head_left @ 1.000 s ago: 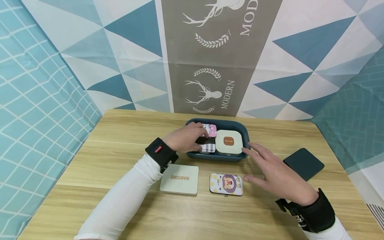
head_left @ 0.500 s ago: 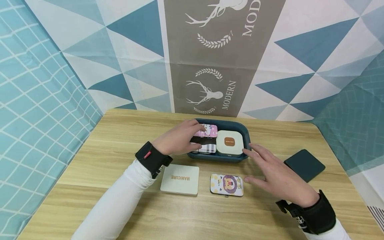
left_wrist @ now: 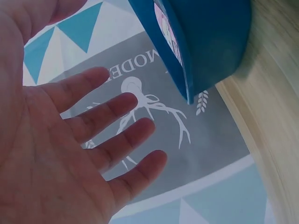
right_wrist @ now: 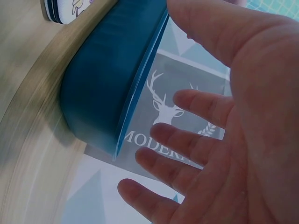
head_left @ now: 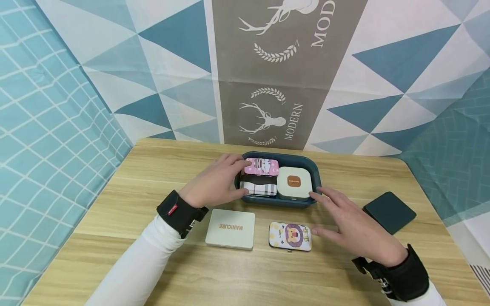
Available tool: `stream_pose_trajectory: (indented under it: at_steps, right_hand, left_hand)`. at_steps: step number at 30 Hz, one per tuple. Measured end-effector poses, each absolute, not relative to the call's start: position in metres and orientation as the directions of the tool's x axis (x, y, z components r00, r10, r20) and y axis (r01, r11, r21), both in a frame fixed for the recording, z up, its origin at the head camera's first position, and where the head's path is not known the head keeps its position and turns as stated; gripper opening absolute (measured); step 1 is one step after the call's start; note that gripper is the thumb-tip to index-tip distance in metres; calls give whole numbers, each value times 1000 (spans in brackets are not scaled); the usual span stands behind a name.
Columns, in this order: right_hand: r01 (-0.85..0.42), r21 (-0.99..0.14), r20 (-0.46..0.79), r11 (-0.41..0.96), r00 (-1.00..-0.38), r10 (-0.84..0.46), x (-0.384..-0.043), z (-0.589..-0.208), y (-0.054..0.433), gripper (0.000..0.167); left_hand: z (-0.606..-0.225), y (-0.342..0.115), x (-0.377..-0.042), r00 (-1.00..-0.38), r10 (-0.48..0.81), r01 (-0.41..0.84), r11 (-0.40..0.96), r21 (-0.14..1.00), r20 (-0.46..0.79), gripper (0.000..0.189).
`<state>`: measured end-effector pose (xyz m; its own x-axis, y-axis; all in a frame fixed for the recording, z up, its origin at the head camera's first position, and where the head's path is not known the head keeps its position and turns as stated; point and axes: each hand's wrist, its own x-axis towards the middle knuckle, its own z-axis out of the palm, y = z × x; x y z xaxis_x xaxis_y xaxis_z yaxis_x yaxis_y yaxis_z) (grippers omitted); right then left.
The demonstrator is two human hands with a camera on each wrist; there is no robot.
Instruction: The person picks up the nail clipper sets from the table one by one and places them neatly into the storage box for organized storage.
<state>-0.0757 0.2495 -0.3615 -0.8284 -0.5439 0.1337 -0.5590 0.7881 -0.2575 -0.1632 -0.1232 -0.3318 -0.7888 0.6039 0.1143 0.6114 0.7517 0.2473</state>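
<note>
Your worktop (head_left: 134, 191) looks like pale wood-grain laminate, smooth and matt. The blue tray (head_left: 279, 202) reads as smooth plastic with a soft sheen. In it, the cream manicure case (head_left: 293, 182) looks matt, the plaid case (head_left: 259, 188) woven or printed. The lion case (head_left: 290, 236) is glossy print; the dark pad (head_left: 388, 211) is matt.

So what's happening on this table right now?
A person sits at a wooden table with both hands open beside a blue tray. The left hand is at the tray's left end, next to a pink case and a plaid case; a cream box fills the tray's other half. The right hand hovers near a lion case lying outside the tray.
</note>
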Motion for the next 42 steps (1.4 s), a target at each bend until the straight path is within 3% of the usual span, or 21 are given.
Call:
stream_pose_trajectory:
  at_steps: [9,22,42]
  right_hand:
    - [-551,-251,107,796,-833,-543,-74,-364,245,85]
    - [-572,-201,108,795,-820,-563,-71,-367,237,83]
    - [-606,-217,91,766,-793,-602,-68,-374,214,79]
  left_hand:
    - [-338,-138,-154,-798,580,601,751,275,161,83]
    - [-346,-153,-143,-786,579,617,756,217,217,88]
    - [-358,-176,-119,-809,551,585,788,193,203,97]
